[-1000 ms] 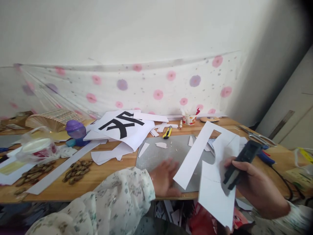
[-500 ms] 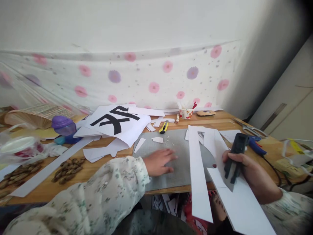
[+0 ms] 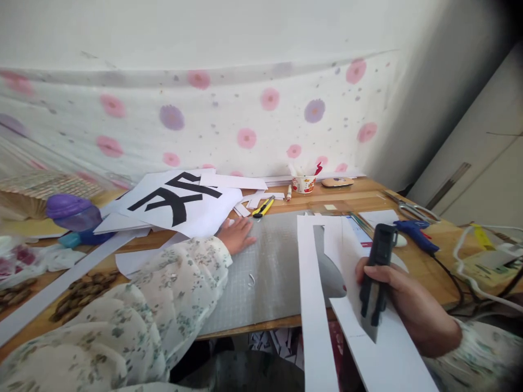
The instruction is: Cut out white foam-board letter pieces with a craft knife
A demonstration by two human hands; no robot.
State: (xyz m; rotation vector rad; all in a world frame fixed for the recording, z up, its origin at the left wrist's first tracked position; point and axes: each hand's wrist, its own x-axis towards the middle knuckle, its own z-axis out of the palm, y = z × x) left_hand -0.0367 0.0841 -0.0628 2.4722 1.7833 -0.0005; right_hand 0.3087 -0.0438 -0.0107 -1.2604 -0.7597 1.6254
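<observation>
Thick black strokes (image 3: 178, 211), shaped like a printed character, mark a white sheet (image 3: 220, 210) on the tabletop (image 3: 370, 190), but cannot be read with certainty. Red print on a small paper cup (image 3: 303, 185) near the wall (image 3: 245, 32) is too small to make out.

mat (image 3: 269, 272): matt grey | table (image 3: 359, 190): wood, smooth | sleeve (image 3: 196, 272): thin cloth

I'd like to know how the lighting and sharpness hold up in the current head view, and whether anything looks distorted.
Head view: soft, diffuse light, with the wall falling into shadow at right; faint sheen on the grey cutting mat; black utility knife readable; wide-angle stretching toward the edges, with softer detail at far left; upper-right corner nearly black.
</observation>
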